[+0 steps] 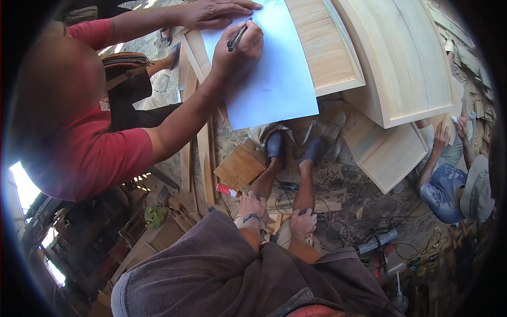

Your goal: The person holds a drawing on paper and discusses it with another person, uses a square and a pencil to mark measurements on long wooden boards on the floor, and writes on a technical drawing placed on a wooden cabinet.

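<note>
My left hand [252, 206], with a dark band at the wrist, rests on my left knee with its fingers spread and nothing in them. On the other knee lies my right hand [303, 223], fingers apart and draped over it, also holding nothing. In front of me, a large white sheet of paper [280, 79] lies on pale wooden panels. A person in a red shirt holds a dark pen [237, 38] against its upper part with one hand and presses the paper flat with the other. Nearest my left hand on the ground is a red and white tube [227, 190].
Wooden panels [401, 58] with raised edges are stacked at the right. A person in a hat [478, 187] has both hands at a wooden piece there. A square wooden board [241, 165], offcuts and cables [412, 251] litter the ground around my feet.
</note>
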Motion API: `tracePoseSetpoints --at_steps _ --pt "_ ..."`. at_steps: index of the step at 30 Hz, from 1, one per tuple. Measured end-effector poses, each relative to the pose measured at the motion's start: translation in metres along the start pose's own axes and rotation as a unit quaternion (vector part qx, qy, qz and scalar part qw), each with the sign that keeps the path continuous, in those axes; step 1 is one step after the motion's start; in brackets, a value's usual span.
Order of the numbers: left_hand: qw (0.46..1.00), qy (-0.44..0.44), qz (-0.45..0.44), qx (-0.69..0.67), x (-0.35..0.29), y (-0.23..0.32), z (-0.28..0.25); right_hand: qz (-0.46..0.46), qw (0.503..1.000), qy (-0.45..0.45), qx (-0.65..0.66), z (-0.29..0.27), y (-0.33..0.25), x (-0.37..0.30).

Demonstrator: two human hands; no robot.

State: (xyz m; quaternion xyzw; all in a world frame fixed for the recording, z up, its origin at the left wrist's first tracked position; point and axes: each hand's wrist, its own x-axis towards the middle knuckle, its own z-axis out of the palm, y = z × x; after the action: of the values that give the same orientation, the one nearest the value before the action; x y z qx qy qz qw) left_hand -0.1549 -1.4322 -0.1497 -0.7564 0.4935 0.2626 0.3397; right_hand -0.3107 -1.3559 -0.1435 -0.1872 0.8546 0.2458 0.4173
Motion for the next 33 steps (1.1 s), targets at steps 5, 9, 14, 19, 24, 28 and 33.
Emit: tracePoseSetpoints --at_steps 5,9,14,19,24,28,33 --pt "1.0 -0.028 -0.004 -0.01 -0.001 0.004 -0.009 0.006 1.0 -0.007 0.003 0.001 0.001 0.001" --pt "1.0 0.006 0.001 -0.008 -0.002 -0.001 0.0 0.003 1.0 -0.006 -0.001 0.001 0.001 0.0" --pt "1.0 0.0 0.007 -0.009 -0.001 0.0 -0.001 0.007 1.0 -0.008 0.001 0.0 0.0 0.001" --pt "1.0 -0.007 0.005 -0.012 -0.003 0.004 -0.008 0.006 1.0 0.002 0.0 0.005 0.002 0.002" --pt "1.0 0.005 0.007 -0.009 -0.001 -0.001 0.0 0.001 1.0 0.004 0.0 0.005 0.002 0.002" --pt "1.0 0.002 0.01 -0.007 0.0 0.0 0.001 0.006 1.0 0.002 0.0 0.002 0.0 0.002" --pt "1.0 -0.007 0.0 -0.005 -0.002 0.002 -0.002 0.007 1.0 -0.01 0.001 0.0 0.0 0.003"
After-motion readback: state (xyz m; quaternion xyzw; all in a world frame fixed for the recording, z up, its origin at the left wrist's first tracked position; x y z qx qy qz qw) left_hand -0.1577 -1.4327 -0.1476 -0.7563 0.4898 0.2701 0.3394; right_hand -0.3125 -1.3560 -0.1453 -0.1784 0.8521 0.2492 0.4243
